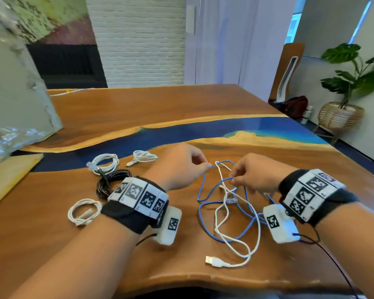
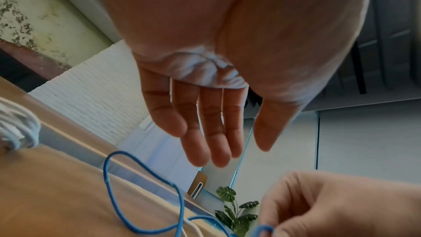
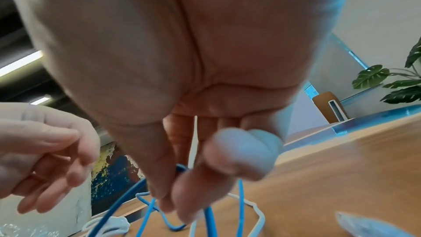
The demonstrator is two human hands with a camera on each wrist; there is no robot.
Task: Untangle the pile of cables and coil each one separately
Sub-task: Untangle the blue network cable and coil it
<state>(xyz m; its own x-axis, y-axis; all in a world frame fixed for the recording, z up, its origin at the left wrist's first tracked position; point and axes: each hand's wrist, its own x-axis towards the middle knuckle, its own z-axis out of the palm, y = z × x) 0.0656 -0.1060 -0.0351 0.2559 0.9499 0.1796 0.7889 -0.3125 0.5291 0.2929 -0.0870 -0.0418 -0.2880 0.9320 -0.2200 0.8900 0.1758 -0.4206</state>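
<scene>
Lying nearest the table's (image 1: 257, 100) front edge is the USB plug (image 1: 209, 260) of a white cable (image 1: 238, 240); that cable loops loosely through a blue cable (image 1: 205, 209), the two tangled together on the wood between the forearms; above the tangle the right hand (image 1: 249, 176) pinches a strand of the blue cable between thumb and forefinger, other fingers curled; the left hand (image 1: 181, 167) hovers just beside a raised blue loop, fingers straight and relaxed in the wrist view, holding nothing; to the left sit four separate coils, well apart from the tangle: a white coil (image 1: 83, 212) nearest, a black coil (image 1: 110, 182) behind it, then two more white coils (image 1: 106, 162) (image 1: 143, 157) by the blue resin strip (image 1: 181, 134).
</scene>
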